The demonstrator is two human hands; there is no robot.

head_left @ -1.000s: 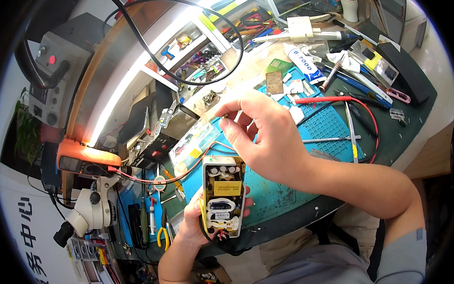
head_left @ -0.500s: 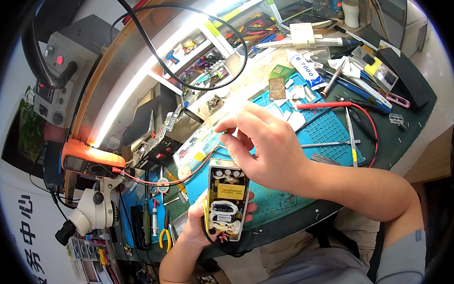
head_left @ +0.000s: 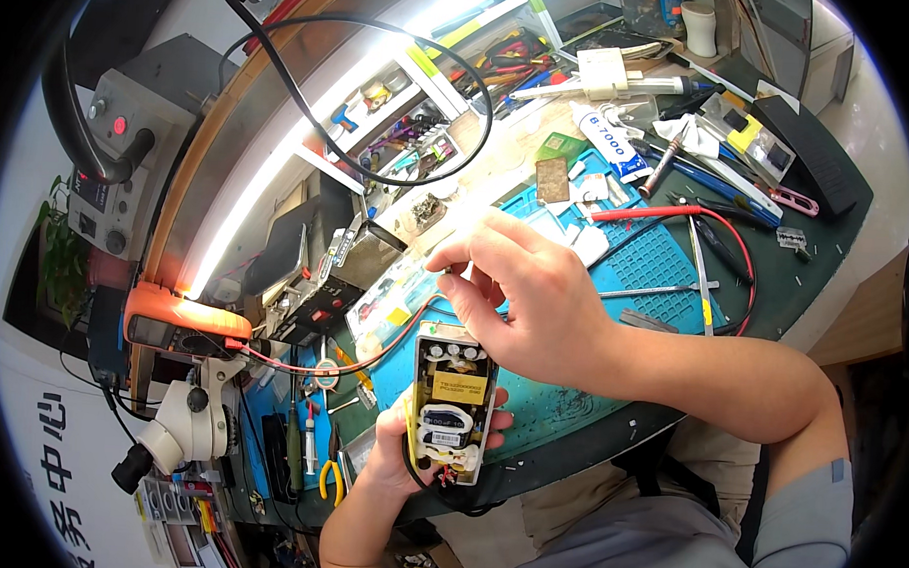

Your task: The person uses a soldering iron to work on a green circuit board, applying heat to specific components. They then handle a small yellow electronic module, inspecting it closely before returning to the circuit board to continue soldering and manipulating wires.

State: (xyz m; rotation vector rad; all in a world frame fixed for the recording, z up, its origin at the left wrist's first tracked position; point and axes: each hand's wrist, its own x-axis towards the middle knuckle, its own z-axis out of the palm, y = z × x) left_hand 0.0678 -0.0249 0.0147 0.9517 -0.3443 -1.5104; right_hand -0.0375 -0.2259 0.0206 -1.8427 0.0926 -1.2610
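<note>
My left hand (head_left: 397, 452) grips an opened power adapter (head_left: 456, 402) from beneath, with its fingers curled round both sides. Inside the adapter's pale casing show a yellow-wrapped transformer, capacitors and white glue. A black cable and a yellow wire run along its left and lower end. Just above the adapter's far end, my right hand (head_left: 534, 297) is closed, thumb and index finger pinched together. Whatever sits between those fingertips is too small to name. Under both hands lies a blue work mat (head_left: 660, 266).
An orange multimeter (head_left: 188, 315) stands at the left, its leads crossing the mat. Below it is a white microscope (head_left: 190, 415). A glue tube (head_left: 610, 141), tweezers (head_left: 665, 288) and a red probe (head_left: 645, 212) lie right. A black cable (head_left: 493, 95) loops overhead.
My right hand has shifted very slightly, staying pinched above the adapter. The adapter in my left hand has hardly moved.
</note>
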